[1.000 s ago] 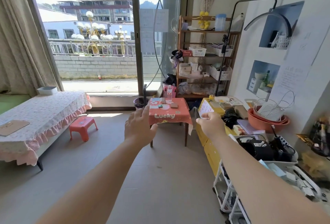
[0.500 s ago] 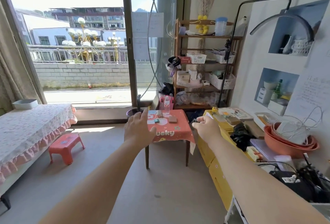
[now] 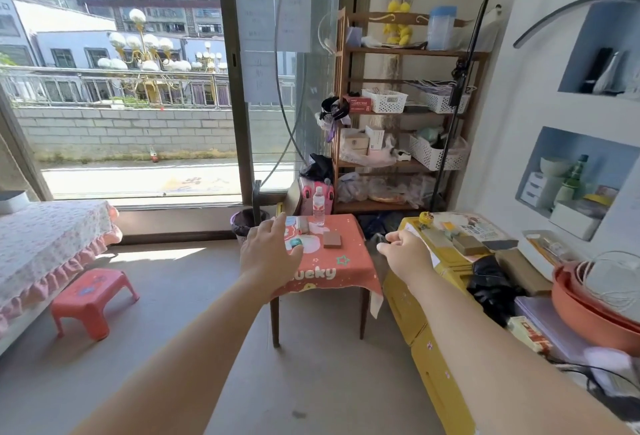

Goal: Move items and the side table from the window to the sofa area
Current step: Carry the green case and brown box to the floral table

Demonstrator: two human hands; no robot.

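The side table (image 3: pixel 274 323) stands by the window (image 3: pixel 138 105), straight ahead of the person and a little below both outstretched arms, so the reach runs forward and down. Its worktop (image 3: pixel 349 244) looks roughly square, with no marked long axis, and is draped in a red cloth. On it are an upright water bottle (image 3: pixel 318 206) at the far edge, a flat brown block (image 3: pixel 331 239) toward the middle and a small green-topped item (image 3: pixel 296 243) nearer the left. The left hand (image 3: pixel 270 254) overlaps the near left corner, fingers spread and fairly straight, holding nothing; whether it touches the cloth cannot be told. The right hand (image 3: pixel 405 254) hangs off the right edge, fingers loosely curled, with nothing visibly in it. The left hand is nearer the small items; together the two bracket the table, which I judge suits a two-sided lift. A yellow cabinet (image 3: pixel 426 341) sits just beside the table on the right. The cloth's front reads "ucky", its first letter hidden behind the left hand. The bottle label and the papers on the glass are too faint to read.
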